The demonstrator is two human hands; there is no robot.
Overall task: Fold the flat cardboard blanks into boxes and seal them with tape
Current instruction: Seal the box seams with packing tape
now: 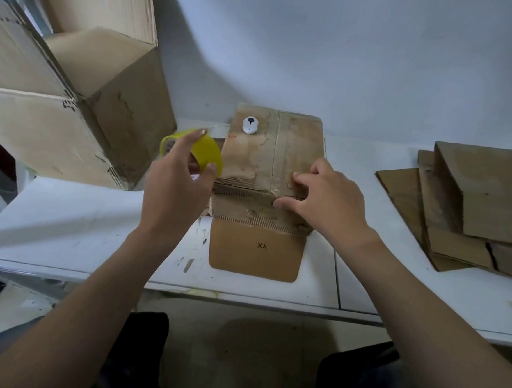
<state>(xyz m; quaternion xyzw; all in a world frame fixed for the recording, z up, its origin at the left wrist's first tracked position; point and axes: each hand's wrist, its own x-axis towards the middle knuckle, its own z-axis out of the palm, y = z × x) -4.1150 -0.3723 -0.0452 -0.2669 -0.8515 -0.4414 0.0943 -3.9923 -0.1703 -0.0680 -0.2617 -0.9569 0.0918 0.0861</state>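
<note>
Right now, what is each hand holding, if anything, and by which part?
The left hand grips the yellow tape roll by its outer band. The right hand holds nothing; it presses on the cardboard box at its near top edge.

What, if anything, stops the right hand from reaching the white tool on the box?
Probably yes: the right hand rests on the box; only bare cardboard separates it from the white tool.

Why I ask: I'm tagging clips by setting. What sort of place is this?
Probably a small packing workstation: a white table carries a stack of flat cardboard blanks on the right, big open cartons stand at left, and the left hand holds a yellow tape roll.
</note>
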